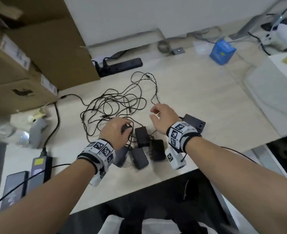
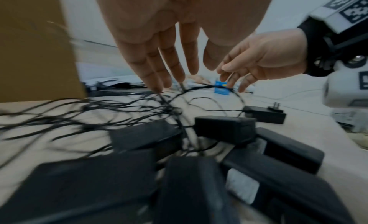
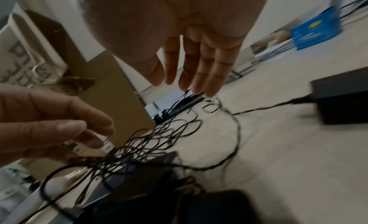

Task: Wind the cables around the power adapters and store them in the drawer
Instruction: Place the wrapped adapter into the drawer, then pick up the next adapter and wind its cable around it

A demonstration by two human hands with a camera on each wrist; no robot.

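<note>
Stacked cardboard boxes (image 1: 21, 61) at left, black power strip (image 1: 120, 65) behind, blue carton (image 1: 222, 52) far right, pale desk (image 1: 207, 98)

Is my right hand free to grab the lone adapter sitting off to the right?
Probably yes. The right hand is open and holds nothing, and the lone adapter lies just beside its wrist on bare table, apart from the cable tangle.

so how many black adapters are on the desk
5 visible. Four cluster at the near edge between the wrists: one upright-lying, one right of it, one nearer, one partly under the left hand. One sits apart behind the right wrist. More may be hidden.
</note>
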